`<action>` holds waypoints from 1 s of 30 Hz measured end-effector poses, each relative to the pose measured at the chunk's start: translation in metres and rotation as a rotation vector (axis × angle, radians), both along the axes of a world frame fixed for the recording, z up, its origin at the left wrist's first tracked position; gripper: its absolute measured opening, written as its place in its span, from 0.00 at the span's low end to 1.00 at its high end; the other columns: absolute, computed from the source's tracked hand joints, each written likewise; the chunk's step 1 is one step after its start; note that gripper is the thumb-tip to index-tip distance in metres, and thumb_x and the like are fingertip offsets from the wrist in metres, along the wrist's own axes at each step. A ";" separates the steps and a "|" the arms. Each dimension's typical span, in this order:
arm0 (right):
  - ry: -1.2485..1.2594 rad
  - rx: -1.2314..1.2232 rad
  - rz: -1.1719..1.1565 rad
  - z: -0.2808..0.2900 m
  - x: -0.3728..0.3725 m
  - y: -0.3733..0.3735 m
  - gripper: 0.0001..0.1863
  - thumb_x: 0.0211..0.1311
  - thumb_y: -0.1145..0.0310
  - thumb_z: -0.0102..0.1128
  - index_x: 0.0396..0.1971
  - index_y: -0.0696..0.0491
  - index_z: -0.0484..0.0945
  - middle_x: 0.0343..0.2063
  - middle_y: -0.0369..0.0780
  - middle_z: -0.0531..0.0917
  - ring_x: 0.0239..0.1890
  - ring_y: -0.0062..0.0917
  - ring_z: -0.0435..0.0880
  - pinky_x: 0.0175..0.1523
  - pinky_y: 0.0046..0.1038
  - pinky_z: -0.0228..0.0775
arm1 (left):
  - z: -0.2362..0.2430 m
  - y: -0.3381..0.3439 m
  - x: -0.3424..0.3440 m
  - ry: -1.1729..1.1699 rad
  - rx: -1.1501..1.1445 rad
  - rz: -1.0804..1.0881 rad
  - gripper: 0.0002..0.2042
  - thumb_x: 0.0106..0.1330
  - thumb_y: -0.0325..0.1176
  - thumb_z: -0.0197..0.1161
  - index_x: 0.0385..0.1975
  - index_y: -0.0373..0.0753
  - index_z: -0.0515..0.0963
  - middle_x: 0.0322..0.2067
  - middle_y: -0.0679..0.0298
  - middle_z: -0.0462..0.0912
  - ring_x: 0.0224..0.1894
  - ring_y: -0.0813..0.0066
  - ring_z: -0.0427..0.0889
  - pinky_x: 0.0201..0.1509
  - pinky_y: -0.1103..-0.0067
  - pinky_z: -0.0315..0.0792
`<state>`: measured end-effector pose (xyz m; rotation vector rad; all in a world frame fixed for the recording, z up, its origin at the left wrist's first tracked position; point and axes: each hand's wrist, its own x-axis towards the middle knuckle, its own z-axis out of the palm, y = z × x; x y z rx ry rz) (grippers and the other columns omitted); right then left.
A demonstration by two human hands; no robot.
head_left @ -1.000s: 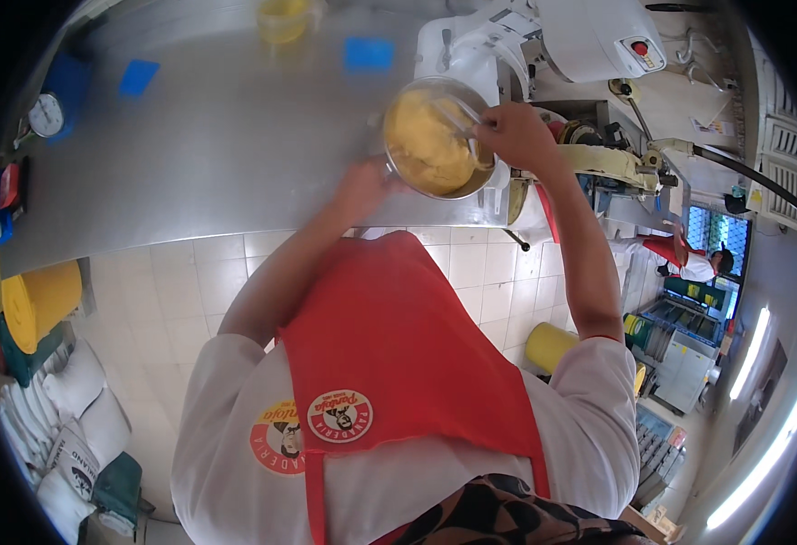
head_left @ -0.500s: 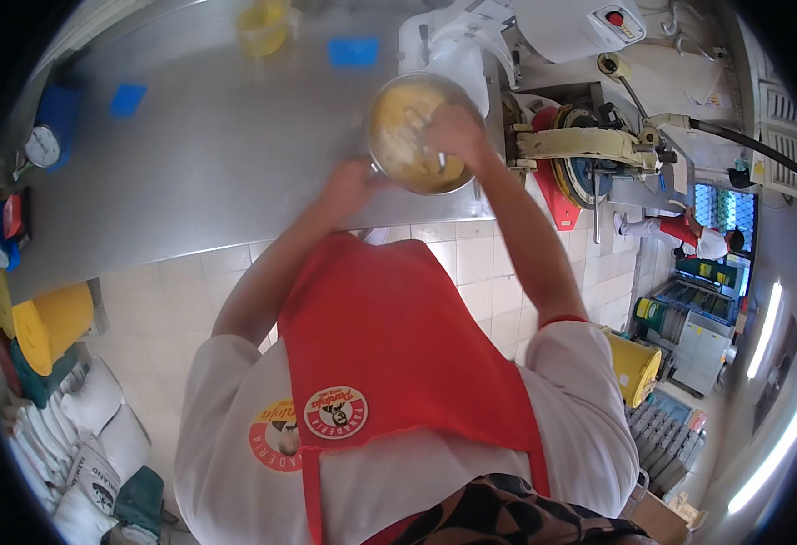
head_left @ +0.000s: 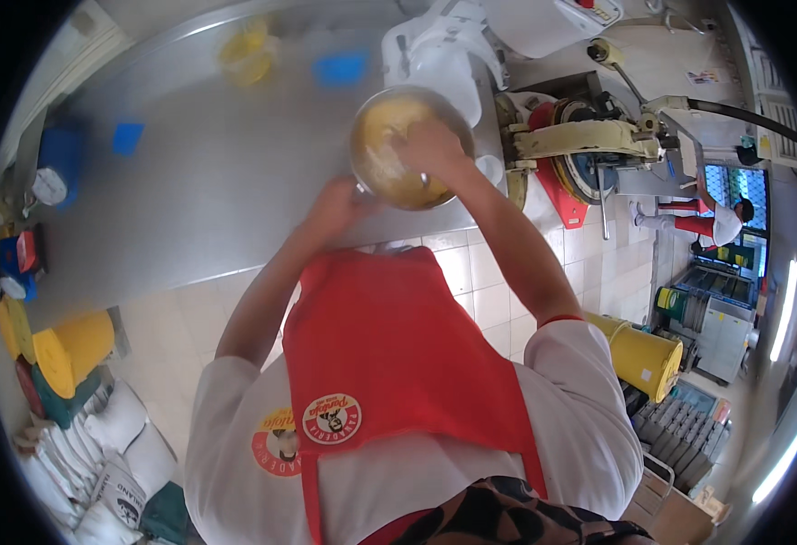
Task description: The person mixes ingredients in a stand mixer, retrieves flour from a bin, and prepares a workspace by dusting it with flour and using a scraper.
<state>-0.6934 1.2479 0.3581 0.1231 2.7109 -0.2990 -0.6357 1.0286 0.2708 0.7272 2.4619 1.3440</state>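
Observation:
A round metal mixing bowl [head_left: 463, 168] with a yellowish, floury mixture [head_left: 386, 136] stands near the front edge of the steel table. My right hand [head_left: 435, 150] is down inside it, closed. A small shiny metal end shows below the fingers, but the rest of what I grip is hidden. At the bowl's near left side, my left hand [head_left: 337, 207] is closed on the rim beside a small handle; motion blurs it. Close to the bowl's right side is a white cup [head_left: 488, 170].
A white mixer [head_left: 430, 59] stands behind the bowl, with a cream-coloured machine [head_left: 585, 141] to the right. On the steel table [head_left: 208, 173] are a yellow container [head_left: 247, 56], blue squares [head_left: 339, 68] and a scale [head_left: 50, 186]. Another person [head_left: 712, 222] works far right.
The whole view has shifted slightly. Inside the bowl, my right hand has moved a little to the left. My left hand stays at the rim, and the white cup shows more plainly.

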 end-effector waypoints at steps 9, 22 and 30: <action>0.295 -0.823 -0.692 -0.058 0.043 0.146 0.26 0.72 0.48 0.58 0.43 0.61 0.84 0.36 0.41 0.86 0.41 0.27 0.84 0.50 0.30 0.76 | 0.008 0.030 -0.049 -0.245 0.207 0.523 0.15 0.73 0.44 0.64 0.37 0.36 0.75 0.29 0.61 0.81 0.30 0.74 0.82 0.34 0.75 0.78; 0.247 -1.075 -0.764 -0.088 0.022 0.190 0.18 0.69 0.61 0.65 0.42 0.65 0.83 0.35 0.41 0.86 0.39 0.23 0.82 0.48 0.25 0.72 | 0.048 0.106 -0.069 -0.473 0.178 0.634 0.16 0.75 0.42 0.60 0.27 0.39 0.73 0.19 0.67 0.72 0.13 0.80 0.71 0.13 0.80 0.67; 0.349 -1.118 -0.785 -0.064 -0.019 0.240 0.15 0.68 0.65 0.64 0.41 0.64 0.84 0.34 0.37 0.86 0.37 0.18 0.80 0.47 0.22 0.71 | 0.084 0.142 -0.083 -0.685 0.445 0.608 0.10 0.74 0.34 0.57 0.29 0.37 0.72 0.19 0.65 0.74 0.13 0.79 0.73 0.14 0.81 0.72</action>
